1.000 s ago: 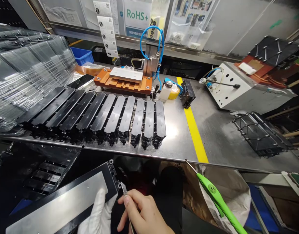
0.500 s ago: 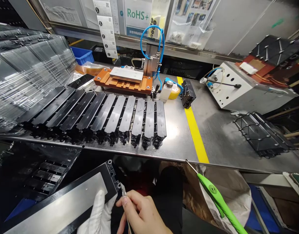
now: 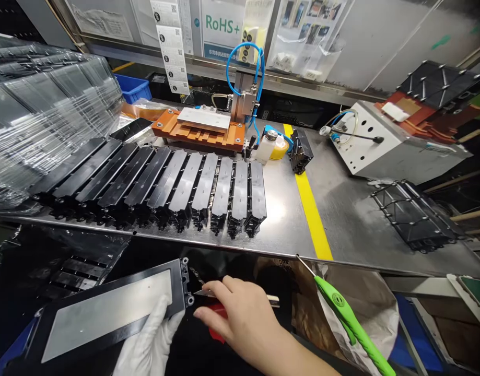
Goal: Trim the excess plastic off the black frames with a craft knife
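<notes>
My left hand (image 3: 149,334), in a white glove, grips a black plastic housing (image 3: 114,305) near its right end, thumb on top. The housing has a large pale grey, shiny rectangular face and small round lugs at its right end. My bare right hand (image 3: 243,310) holds a slim craft knife (image 3: 274,301) crosswise under the fingers. Its pointed blade comes out left of the fingers, close to the housing's lugs; I cannot tell whether it touches. The handle's pale end sticks out on the right. The grip itself is partly hidden by the back of the hand.
A row of black housings (image 3: 200,183) lines the metal bench (image 3: 287,230). Behind stand an orange fixture (image 3: 200,130) and a white bottle (image 3: 268,146). A green-handled tool (image 3: 349,318) hangs at the bench edge by a paper bag (image 3: 373,292). Wrapped trays (image 3: 47,115) are stacked left.
My right hand has turned over and shifted right, with the knife now lying crosswise. The housing has tilted closer to level and moved slightly right with my left hand.
</notes>
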### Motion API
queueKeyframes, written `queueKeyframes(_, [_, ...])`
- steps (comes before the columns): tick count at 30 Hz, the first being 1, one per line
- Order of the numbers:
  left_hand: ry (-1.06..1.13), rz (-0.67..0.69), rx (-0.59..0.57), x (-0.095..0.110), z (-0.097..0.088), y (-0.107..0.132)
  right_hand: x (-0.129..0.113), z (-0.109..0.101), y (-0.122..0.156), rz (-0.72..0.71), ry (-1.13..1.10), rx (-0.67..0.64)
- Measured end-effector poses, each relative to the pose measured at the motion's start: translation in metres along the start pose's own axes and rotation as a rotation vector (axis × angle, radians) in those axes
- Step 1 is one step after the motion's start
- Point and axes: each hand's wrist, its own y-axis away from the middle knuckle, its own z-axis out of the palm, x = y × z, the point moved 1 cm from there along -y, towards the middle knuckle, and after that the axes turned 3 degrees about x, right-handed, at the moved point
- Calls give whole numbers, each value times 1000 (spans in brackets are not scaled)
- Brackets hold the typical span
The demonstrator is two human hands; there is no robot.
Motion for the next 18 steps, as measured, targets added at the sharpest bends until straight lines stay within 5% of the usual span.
queueKeyframes(5, [339, -242, -135, 13, 6, 8, 2, 13, -9, -134, 209, 37])
queueKeyframes(11, [271, -279, -268, 6, 0, 5, 2, 18, -11, -192, 243, 65])
queueKeyframes(18, [78, -131, -89, 4, -7, -1, 5, 21, -10, -251, 265, 101])
